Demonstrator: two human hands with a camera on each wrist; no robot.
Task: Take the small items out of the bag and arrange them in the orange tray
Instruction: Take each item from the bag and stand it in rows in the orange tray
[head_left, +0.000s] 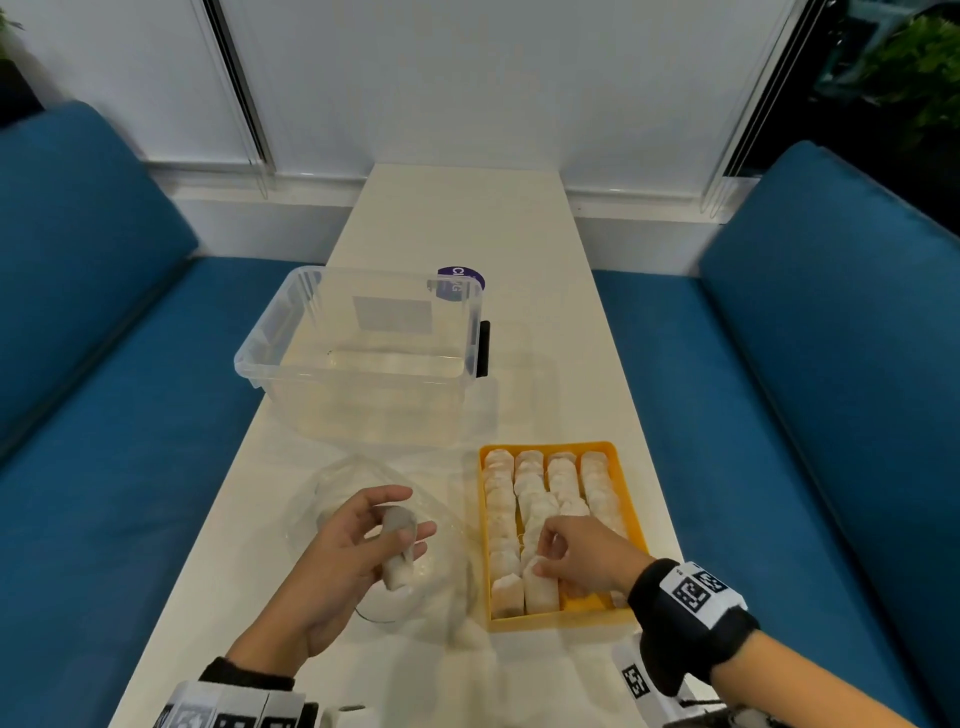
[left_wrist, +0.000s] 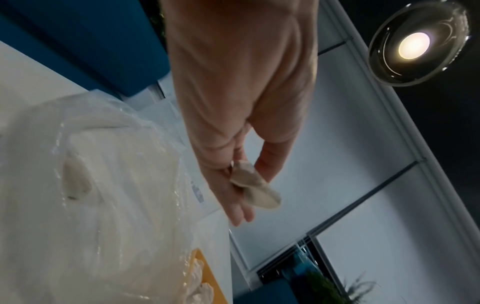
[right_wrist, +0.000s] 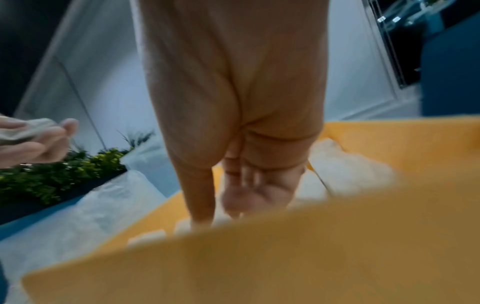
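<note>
The white table (head_left: 457, 218) ran lengthwise away from me, and I had everything drawn to its near end so both hands could work without reaching. The clear storage bin (head_left: 358, 353) sat pushed back, out of the working zone. Just in front of it lay the clear plastic bag (head_left: 363, 483), slumped open on my left, with the orange tray (head_left: 626, 499) just beside it on my right, so each piece made only a short trip across.

The tray was nearly full: pale sachets (head_left: 561, 475) stood packed in four columns, leaving only a bare patch of orange at the near right corner. My right hand (head_left: 584, 558) was down in the tray at the near end, fingers curled onto a sachet there, I judged to seat it snugly against its neighbours; the right wrist view was too blurred to confirm whether it pinched or merely pressed.

My left hand (head_left: 353, 545) hovered over the bag, thumb and fingers pinching the next sachet (left_wrist: 255, 190), held ready for hand-off. One more showed inside the bag.
</note>
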